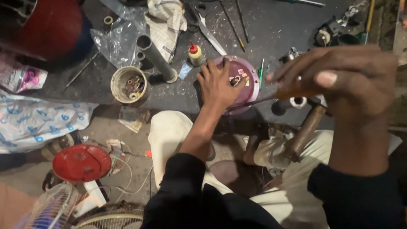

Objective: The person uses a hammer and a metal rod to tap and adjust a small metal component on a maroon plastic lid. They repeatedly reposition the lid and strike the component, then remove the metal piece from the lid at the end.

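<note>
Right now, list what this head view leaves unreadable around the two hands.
- Screwdriver: its handle is wrapped by the right hand, close and blurred; its tip is lost behind the left hand.
- Round maroon casing: the left hand covers its near-left part.
- Small parts on the casing: too small to name.
- Tin can: contents dim and tiny.
- Red dome: cut by the top-left edge.

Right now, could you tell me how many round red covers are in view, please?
2. One red cover lies on the floor at lower left, beside a white fan grille. A larger red cover sits at the top left corner, partly cut off. Others may be hidden.
</note>
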`<state>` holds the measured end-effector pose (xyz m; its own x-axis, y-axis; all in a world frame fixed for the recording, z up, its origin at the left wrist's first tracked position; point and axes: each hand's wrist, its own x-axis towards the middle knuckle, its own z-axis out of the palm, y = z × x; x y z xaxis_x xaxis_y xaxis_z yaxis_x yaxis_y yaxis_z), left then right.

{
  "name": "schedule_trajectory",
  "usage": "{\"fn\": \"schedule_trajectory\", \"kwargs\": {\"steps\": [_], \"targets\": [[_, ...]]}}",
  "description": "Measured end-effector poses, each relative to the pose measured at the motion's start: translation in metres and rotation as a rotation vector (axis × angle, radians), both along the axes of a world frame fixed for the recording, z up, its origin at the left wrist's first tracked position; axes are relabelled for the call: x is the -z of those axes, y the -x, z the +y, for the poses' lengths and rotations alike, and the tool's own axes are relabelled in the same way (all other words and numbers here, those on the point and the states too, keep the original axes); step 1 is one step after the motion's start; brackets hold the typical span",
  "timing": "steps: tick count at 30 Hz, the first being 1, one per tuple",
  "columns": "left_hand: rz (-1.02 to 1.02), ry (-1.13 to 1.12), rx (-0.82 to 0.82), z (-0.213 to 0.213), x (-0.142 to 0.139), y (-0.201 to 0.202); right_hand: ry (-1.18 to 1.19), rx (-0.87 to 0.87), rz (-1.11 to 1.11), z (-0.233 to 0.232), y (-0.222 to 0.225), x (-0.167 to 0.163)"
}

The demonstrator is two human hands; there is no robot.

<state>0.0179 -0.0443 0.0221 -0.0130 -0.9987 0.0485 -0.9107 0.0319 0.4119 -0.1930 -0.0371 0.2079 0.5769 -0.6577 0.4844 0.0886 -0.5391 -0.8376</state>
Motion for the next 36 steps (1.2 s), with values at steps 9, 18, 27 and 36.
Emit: {"fn": "schedule_trajectory", "kwargs": {"steps": [9, 18, 27, 36], "targets": [[-0.069, 0.006, 0.05, 0.0, -0.004, 0.002, -0.266, -0.039, -0.485, 0.022, 0.025, 0.09], [-0.094, 0.082, 0.02, -0.003, 0.005, 0.008, -0.129, 0.774, -0.848, 0.075, -0.036, 0.07], [-0.056, 0.06, 0.054, -0.002, -0.004, 0.007, -0.466, -0.408, -0.341, 0.011, 0.004, 0.024], [-0.105, 0.056, 0.034, -0.006, -0.002, 0.014, -0.231, 0.583, -0.611, 0.077, -0.029, 0.046]]}}
